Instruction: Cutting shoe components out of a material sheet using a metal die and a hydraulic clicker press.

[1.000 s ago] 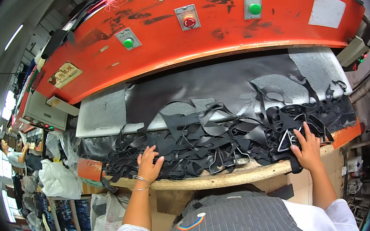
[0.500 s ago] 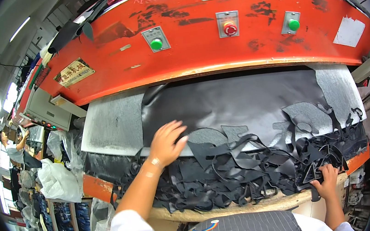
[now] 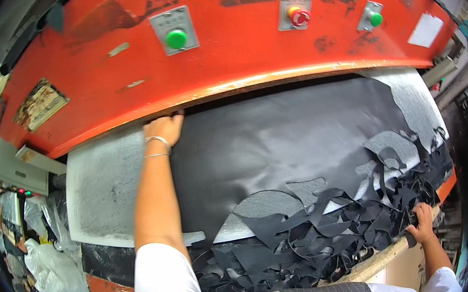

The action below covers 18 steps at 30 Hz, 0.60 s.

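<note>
A black leather sheet [image 3: 279, 134] with cut-out notches along its near edge lies on the pale grey press bed [image 3: 105, 191]. Reaching far forward, my left hand [image 3: 163, 131] is closed on the sheet's far left corner, just below the red press beam; its fingertips are partly hidden. My right hand [image 3: 423, 223] is low at the right, beside the wooden front edge [image 3: 385, 256]. Its fingers curl around something dark that I cannot make out. Between me and the sheet, black leather scraps [image 3: 316, 241] lie in a tangled heap.
The red press beam [image 3: 222, 48] spans the far side, carrying a green button [image 3: 176, 39], a red stop knob [image 3: 299, 17] and another green button [image 3: 375, 19]. A grey control box [image 3: 19, 166] and a white plastic bag [image 3: 53, 267] stand at the left. Another person is partly visible at far left.
My left hand has moved forward from above the sheet's near left part to its far left corner. My right hand stays by the front edge. The view has shifted closer to the press.
</note>
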### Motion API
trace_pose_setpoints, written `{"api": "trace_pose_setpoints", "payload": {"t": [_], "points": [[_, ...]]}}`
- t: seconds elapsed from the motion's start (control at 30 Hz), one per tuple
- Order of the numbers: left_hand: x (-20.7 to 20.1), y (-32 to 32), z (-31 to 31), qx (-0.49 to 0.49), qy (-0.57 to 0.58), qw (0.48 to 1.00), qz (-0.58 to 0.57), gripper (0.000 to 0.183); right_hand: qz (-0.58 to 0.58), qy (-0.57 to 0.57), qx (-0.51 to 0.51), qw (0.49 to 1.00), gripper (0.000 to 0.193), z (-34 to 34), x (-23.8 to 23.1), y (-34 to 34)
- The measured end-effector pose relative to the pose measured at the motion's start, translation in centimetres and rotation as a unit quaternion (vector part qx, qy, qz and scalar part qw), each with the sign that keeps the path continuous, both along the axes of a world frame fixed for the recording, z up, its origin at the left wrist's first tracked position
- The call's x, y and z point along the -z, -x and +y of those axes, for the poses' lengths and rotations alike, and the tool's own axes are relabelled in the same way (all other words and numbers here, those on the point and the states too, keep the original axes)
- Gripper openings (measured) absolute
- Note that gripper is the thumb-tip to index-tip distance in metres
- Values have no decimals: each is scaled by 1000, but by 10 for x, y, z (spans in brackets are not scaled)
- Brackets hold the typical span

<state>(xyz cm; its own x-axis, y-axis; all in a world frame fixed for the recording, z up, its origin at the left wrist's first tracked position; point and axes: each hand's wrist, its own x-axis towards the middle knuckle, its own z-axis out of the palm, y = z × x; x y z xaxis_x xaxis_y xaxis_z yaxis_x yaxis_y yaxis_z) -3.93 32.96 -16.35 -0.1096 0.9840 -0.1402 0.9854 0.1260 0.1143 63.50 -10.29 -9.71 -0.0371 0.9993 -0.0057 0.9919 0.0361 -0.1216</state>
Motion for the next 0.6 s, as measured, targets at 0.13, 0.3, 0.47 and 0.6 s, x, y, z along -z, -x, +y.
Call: {"api": "trace_pose_setpoints", "payload": {"t": [0.13,0.3,0.47,0.6], "points": [[8,20,8,-50,-34,994,96,58,-11,19,-20,1000,67,7,-12,9],[13,8,-13,70,-61,980,178,47,11,41,-7,999,59,13,-26,18],[10,-8,-80,112,-61,989,73,53,6,75,-5,997,42,16,-40,10],[3,4,-140,189,-112,976,6,56,-6,112,-29,993,19,30,-62,4]]}}
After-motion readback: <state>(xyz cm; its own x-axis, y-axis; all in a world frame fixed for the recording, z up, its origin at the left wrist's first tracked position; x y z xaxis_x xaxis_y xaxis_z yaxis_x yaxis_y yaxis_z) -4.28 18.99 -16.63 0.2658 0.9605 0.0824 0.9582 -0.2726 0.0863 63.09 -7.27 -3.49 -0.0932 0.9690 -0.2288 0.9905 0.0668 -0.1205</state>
